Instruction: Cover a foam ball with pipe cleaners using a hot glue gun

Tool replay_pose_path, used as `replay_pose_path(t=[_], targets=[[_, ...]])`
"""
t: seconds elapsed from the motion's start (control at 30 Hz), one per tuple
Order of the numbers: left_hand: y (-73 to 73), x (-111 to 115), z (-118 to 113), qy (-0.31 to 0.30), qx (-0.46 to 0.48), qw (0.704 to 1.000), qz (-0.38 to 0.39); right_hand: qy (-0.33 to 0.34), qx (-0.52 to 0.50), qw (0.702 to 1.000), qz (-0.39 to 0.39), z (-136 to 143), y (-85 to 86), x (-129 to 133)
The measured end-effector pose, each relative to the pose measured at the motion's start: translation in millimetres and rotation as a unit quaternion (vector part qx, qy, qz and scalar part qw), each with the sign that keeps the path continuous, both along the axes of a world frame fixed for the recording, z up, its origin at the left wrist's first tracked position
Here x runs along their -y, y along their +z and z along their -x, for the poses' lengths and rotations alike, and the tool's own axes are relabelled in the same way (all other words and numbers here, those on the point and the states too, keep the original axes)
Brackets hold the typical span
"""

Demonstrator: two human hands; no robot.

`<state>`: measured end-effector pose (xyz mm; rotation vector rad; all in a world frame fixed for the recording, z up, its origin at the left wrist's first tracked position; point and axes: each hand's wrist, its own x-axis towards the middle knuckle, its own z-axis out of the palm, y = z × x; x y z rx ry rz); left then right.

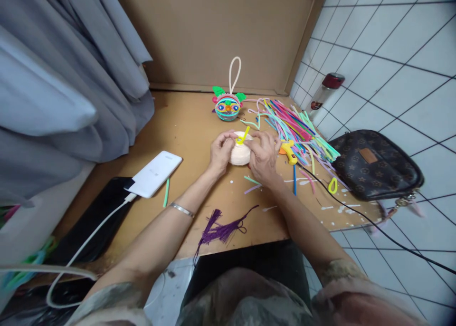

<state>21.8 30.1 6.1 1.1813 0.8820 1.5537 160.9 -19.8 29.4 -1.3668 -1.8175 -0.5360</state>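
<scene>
A round cream-white ball (pixel 241 156) with a ribbed, wound-looking surface sits on the table between my two hands. On its top lies a bent yellow pipe cleaner (pixel 245 135), one end sticking up. My left hand (pixel 221 150) grips the ball's left side, thumb and fingertips closed near the yellow piece. From the right, my right hand (pixel 264 156) closes on the ball, its thumb by the yellow piece and some fingertips hidden. Behind the ball stands a colourful lion-head ornament (pixel 228 108) with green ears and a white loop handle.
Many coloured pipe cleaners (pixel 299 126) lie at the back right. A yellow glue gun (pixel 290 152) with a black cable rests beside my right hand. Purple tassels (pixel 223 230) lie in front. A white power bank (pixel 154 174) is left, a brown patterned bag (pixel 377 167) right.
</scene>
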Motion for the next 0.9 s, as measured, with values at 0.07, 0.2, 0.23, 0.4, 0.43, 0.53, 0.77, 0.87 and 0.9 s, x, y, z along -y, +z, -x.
replay_pose_path(t=[0.07,0.2,0.23,0.4,0.43,0.53,0.77,0.87,0.9], targets=[[0.1,0.4,-0.7,0.003,0.000,1.000,-0.002,-0.003,-0.006,1.000,-0.002,0.9,-0.3,0.3],[0.1,-0.2,-1.1,0.004,-0.005,1.000,-0.004,-0.003,-0.007,1.000,-0.015,2.0,0.6,2.5],[-0.1,-0.6,-1.0,0.003,-0.005,1.000,-0.003,0.001,0.002,1.000,-0.014,2.2,0.7,3.1],[-0.4,-1.3,-1.1,-0.002,-0.004,1.000,-0.004,0.007,0.030,1.000,-0.002,2.9,0.9,4.7],[-0.3,-1.0,-1.4,-0.002,-0.004,1.000,-0.006,0.003,0.025,1.000,-0.006,3.0,1.3,4.8],[-0.1,-0.2,-2.1,0.002,-0.001,1.000,-0.008,0.003,0.020,1.000,-0.006,3.9,3.3,5.9],[-0.5,-0.6,-1.0,-0.002,-0.013,1.000,-0.006,-0.004,0.042,0.999,0.008,3.5,5.1,6.8],[-0.2,-0.2,-0.3,0.001,-0.016,1.000,-0.006,-0.035,0.031,0.999,-0.013,-1.8,4.1,2.9],[0.1,0.1,-0.2,0.001,-0.016,1.000,-0.005,-0.043,0.033,0.998,-0.011,-3.9,3.8,1.2]])
